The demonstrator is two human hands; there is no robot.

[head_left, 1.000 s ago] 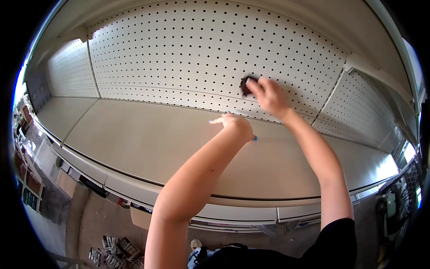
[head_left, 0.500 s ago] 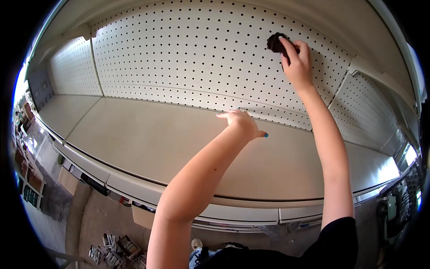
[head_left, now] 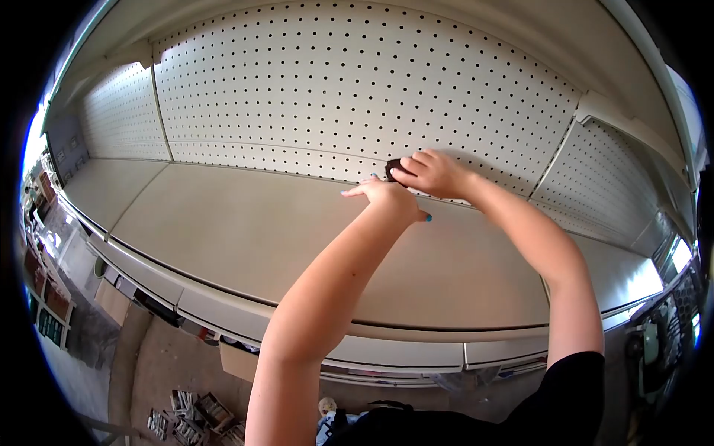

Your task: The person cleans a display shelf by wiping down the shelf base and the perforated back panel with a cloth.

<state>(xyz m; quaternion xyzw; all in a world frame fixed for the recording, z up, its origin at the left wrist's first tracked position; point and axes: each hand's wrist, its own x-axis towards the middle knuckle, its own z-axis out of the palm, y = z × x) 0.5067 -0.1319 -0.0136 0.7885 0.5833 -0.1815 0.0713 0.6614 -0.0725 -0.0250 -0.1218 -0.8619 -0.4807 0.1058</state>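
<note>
My right hand [head_left: 437,175] is closed round a dark brown crumpled cloth [head_left: 392,168], which sits against the bottom of the white pegboard [head_left: 297,89]. Most of the cloth is covered by my fingers. Just below and left of it, my left hand [head_left: 390,199] rests near the back of the beige shelf [head_left: 216,223] with its fingers spread. Nothing shows in that hand, and blue polish is visible on its thumb. The two hands are close together; whether they touch I cannot tell.
A bracket [head_left: 617,123] juts out at the upper right. The shelf's front lip [head_left: 416,336] runs below my forearms. On the floor at lower left lie several boxes or packs [head_left: 193,416], and an open cardboard flap [head_left: 238,360] sticks out under the shelf.
My right hand has come down and left with the cloth, from high on the pegboard to its bottom edge beside my left hand. My left hand has shifted slightly left.
</note>
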